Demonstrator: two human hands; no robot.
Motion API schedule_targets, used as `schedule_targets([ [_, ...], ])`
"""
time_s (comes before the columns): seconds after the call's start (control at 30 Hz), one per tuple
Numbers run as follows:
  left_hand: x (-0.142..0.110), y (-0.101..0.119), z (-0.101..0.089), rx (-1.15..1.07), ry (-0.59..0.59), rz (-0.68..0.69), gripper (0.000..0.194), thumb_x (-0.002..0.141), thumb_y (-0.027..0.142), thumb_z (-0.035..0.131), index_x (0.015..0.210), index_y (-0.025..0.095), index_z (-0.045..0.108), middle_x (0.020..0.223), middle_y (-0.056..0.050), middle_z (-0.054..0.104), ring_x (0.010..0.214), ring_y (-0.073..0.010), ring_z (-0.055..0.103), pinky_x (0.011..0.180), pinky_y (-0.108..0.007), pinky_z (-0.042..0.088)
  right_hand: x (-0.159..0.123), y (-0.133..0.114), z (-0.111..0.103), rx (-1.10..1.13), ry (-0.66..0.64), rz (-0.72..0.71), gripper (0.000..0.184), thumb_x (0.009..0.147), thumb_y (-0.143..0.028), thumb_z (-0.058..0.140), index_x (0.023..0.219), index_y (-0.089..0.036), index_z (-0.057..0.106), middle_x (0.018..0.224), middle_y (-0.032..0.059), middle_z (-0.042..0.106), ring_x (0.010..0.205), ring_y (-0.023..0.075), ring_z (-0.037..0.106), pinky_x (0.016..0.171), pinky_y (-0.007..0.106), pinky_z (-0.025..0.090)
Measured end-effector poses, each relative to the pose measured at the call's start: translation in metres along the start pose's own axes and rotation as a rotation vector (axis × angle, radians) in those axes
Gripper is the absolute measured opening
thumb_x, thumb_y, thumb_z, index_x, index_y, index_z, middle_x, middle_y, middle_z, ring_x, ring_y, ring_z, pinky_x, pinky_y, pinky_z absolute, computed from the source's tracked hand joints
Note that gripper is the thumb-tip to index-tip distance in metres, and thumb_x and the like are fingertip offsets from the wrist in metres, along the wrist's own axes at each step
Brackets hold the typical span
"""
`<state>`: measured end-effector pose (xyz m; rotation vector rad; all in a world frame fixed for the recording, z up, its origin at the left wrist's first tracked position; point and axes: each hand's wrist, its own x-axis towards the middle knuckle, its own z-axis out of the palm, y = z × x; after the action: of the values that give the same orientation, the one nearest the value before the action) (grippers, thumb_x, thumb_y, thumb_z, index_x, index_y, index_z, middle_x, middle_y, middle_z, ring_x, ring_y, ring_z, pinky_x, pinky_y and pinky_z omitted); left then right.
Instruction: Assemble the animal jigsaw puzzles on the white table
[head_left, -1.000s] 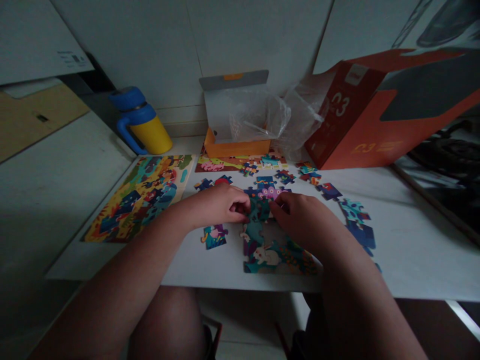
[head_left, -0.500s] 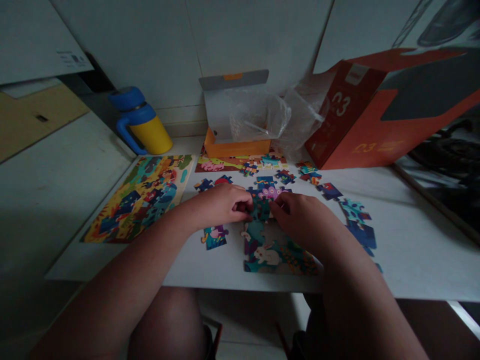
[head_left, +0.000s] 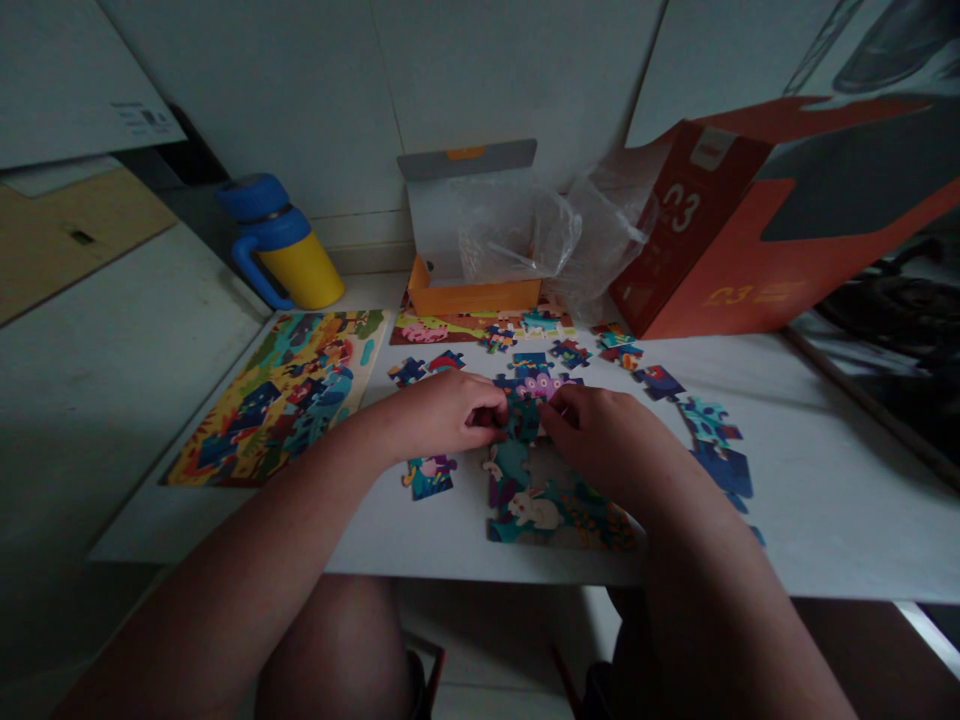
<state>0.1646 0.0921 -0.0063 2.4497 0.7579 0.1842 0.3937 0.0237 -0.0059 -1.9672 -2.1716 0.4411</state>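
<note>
Between my two hands is a dark teal puzzle piece [head_left: 523,420], just above a joined section of jigsaw [head_left: 536,510] with a white rabbit on it. My left hand [head_left: 461,410] is closed, thumb and fingers pinching at the left edge of that piece. From the right, my right hand [head_left: 589,430] pinches at its other edge and covers part of the joined section. A purple-patterned piece [head_left: 546,386] lies right behind my fingertips. Left of the rabbit section, a loose pink and blue piece [head_left: 431,475] rests partly under my left wrist.
Loose puzzle pieces [head_left: 712,440] lie along the right. A colourful picture sheet [head_left: 277,400] with pieces on it is at left, near a blue and yellow jug [head_left: 300,260]. Behind stand an open orange box [head_left: 476,298], clear plastic wrap [head_left: 585,230] and a large red box [head_left: 720,270].
Almost nothing differs. My left fingers have shifted very slightly at the teal piece; my right hand stays in place.
</note>
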Motion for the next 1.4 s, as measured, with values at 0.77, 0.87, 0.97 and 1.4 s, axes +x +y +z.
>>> schedule_targets([
  [0.77, 0.0004, 0.0047, 0.0008, 0.001, -0.012, 0.075, 0.005, 0.092, 0.014, 0.075, 0.089, 0.018, 0.074, 0.085, -0.001, 0.066, 0.078, -0.0138, 0.06, 0.072, -0.028, 0.043, -0.0003, 0.0002, 0.0008, 0.033, 0.016, 0.009, 0.028, 0.103, -0.037, 0.05, 0.088, -0.022, 0.07, 0.081, 0.0089, 0.075, 0.069, 0.0213, 0.06, 0.063, 0.035, 0.026],
  [0.87, 0.0009, 0.0055, 0.0017, 0.012, -0.013, 0.075, 0.009, 0.092, 0.023, 0.081, 0.091, 0.017, 0.074, 0.085, 0.0, 0.065, 0.077, -0.0139, 0.06, 0.07, -0.028, 0.042, -0.0004, 0.0002, 0.0004, 0.033, 0.014, 0.004, 0.029, 0.103, -0.037, 0.05, 0.087, -0.022, 0.068, 0.08, 0.0082, 0.074, 0.069, 0.0212, 0.059, 0.062, 0.035, 0.025],
  [0.97, 0.0013, 0.0047, 0.0021, 0.021, -0.019, 0.086, 0.01, 0.091, 0.023, 0.083, 0.092, 0.018, 0.074, 0.085, 0.0, 0.065, 0.077, -0.0142, 0.06, 0.071, -0.028, 0.041, -0.0002, -0.0002, 0.0002, 0.021, 0.015, 0.009, 0.029, 0.103, -0.038, 0.05, 0.087, -0.022, 0.068, 0.081, 0.0086, 0.075, 0.07, 0.0216, 0.06, 0.063, 0.035, 0.025],
  [1.4, 0.0013, 0.0052, 0.0033, 0.061, 0.0, 0.063, 0.018, 0.092, 0.027, 0.084, 0.084, 0.018, 0.07, 0.083, 0.001, 0.063, 0.077, -0.0149, 0.058, 0.07, -0.029, 0.038, 0.0, -0.0008, 0.0002, 0.007, 0.011, 0.006, 0.029, 0.104, -0.038, 0.05, 0.089, -0.023, 0.069, 0.082, 0.0086, 0.076, 0.07, 0.0213, 0.061, 0.063, 0.035, 0.025],
])
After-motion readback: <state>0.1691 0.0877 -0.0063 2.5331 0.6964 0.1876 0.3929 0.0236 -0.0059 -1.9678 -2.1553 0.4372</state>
